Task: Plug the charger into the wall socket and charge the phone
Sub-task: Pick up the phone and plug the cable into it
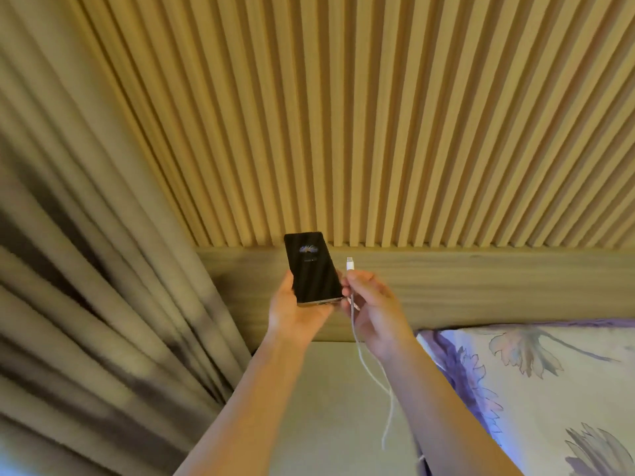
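Note:
A black phone (311, 267) with a dim pattern on its screen rests upright in my left hand (295, 312), its lower edge toward me. My right hand (372, 310) pinches a white charging cable (364, 359) just below its plug (349, 263), which points up, a little right of the phone and apart from it. The cable hangs down between my forearms toward the bottom of the view. No wall socket or charger block is visible.
A ribbed wooden wall panel (378, 115) rises above a wooden headboard ledge (481, 286). Heavy beige curtains (86, 269) hang at the left. A floral purple pillow (549, 389) lies at the lower right on a beige bed (330, 407).

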A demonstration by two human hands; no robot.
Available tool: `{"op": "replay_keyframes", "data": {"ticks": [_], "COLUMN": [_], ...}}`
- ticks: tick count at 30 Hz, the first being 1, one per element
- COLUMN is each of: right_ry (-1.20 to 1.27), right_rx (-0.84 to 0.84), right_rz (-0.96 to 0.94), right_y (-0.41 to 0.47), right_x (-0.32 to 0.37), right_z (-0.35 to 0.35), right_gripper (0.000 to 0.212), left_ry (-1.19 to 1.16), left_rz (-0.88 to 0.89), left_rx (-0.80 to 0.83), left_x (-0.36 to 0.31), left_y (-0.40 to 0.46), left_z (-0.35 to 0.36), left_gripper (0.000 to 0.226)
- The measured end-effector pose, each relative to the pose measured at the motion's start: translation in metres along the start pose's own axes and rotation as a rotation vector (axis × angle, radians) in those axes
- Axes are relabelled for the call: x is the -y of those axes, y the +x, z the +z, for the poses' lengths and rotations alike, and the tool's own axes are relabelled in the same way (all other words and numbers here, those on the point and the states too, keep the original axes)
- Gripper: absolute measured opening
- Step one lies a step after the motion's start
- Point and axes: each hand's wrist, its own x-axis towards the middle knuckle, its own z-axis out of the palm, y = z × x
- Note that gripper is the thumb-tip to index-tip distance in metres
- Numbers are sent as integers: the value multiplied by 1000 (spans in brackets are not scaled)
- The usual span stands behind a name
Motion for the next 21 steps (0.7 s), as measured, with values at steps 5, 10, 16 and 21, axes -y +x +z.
{"op": "replay_keyframes", "data": {"ticks": [5,10,16,21], "right_ry": [-127,-268,-219,-174], "right_rx": [-15,-3,32,41], "right_rz": [-93,-48,54,106], "right_y": [-14,-24,-30,-34], "right_x": [21,17,9,9], "right_z": [42,61,74,74], "right_gripper": [4,7,7,20], "left_ry": [-171,-242,-206,-231], "left_rz": [18,57,35,24], "left_rx": [-50,-84,-69,-55], "left_x": [-28,-52,-64,-62], "left_y": [-10,-21,-36,-39], "left_z": [21,38,46,47], "left_gripper": [46,46,47,45]}}
